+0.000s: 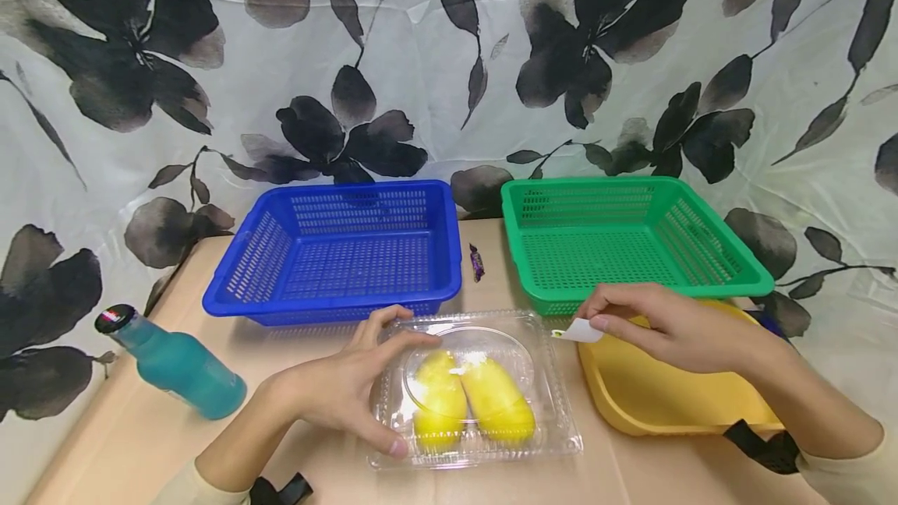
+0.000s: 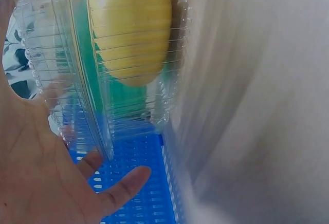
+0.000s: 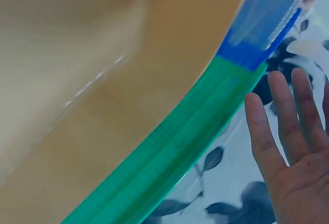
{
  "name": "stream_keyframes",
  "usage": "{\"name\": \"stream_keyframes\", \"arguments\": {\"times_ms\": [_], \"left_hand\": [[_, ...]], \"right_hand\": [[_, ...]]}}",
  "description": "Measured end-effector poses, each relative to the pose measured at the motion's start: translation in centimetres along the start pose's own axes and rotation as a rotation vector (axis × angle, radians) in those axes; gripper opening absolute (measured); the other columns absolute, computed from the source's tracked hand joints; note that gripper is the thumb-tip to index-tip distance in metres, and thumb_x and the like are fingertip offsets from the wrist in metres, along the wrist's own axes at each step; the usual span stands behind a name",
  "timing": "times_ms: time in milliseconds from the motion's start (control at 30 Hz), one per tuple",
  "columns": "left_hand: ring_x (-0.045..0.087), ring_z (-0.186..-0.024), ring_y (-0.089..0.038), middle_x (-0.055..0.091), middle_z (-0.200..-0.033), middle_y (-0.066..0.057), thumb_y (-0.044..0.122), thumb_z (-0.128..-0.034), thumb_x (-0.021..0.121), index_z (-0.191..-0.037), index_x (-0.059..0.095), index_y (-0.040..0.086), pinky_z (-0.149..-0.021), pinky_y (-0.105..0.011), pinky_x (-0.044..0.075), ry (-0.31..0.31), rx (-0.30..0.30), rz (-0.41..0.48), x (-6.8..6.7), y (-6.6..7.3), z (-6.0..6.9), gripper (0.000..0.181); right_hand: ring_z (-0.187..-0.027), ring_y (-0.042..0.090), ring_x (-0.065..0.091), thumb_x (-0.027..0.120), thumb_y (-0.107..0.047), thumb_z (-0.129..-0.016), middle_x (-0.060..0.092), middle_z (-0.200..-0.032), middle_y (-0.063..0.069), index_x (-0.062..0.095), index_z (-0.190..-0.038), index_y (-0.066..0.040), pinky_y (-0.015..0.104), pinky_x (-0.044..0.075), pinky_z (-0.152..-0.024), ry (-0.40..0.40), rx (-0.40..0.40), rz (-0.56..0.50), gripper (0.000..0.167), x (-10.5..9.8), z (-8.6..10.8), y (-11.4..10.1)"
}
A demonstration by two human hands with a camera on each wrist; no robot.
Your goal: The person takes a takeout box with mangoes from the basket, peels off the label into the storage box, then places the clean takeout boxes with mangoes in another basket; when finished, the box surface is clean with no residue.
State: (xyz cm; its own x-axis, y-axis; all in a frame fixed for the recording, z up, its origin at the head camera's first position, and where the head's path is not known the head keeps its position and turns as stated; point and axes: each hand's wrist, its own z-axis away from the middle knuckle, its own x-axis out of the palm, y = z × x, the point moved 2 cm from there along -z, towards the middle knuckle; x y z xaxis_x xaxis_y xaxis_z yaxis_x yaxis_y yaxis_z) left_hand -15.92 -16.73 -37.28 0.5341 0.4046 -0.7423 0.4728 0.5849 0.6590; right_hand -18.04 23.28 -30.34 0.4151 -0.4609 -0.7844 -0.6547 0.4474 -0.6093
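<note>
Head view: at six o'clock on the bench [image 1: 617, 478] sits a clear container [image 1: 560, 411] with two yellow oval items [image 1: 500, 400] inside. Left hand [image 1: 344, 386]: grip spread wide, touching its nine o'clock side. Right hand [image 1: 677, 331]: grip closed, pinching a white label [image 1: 582, 331] at the container's two o'clock, near a yellow basin [image 1: 673, 404].

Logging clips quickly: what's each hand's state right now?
Left hand: open, spread on the clear container.
Right hand: closed, pinching a white slip.
</note>
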Motion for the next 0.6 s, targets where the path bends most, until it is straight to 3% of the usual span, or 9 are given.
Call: {"name": "stream_keyframes", "arguments": {"times_ms": [600], "left_hand": [[0.007, -0.148, -0.037, 0.003, -0.164, -0.005, 0.068, -0.0633, 0.087, -0.156, 0.032, 0.048, -0.106, -0.079, 0.031, 0.005, -0.004, -0.009, 0.1, -0.2, -0.2, 0.109]], "right_hand": [[-0.076, 0.005, 0.053, 0.056, -0.012, -0.106, 0.058, -0.086, -0.016, 0.065, -0.103, -0.028, 0.025, 0.044, -0.06, -0.021, 0.084, 0.048, 0.019, -1.0, 3.6, 5.2]]}}
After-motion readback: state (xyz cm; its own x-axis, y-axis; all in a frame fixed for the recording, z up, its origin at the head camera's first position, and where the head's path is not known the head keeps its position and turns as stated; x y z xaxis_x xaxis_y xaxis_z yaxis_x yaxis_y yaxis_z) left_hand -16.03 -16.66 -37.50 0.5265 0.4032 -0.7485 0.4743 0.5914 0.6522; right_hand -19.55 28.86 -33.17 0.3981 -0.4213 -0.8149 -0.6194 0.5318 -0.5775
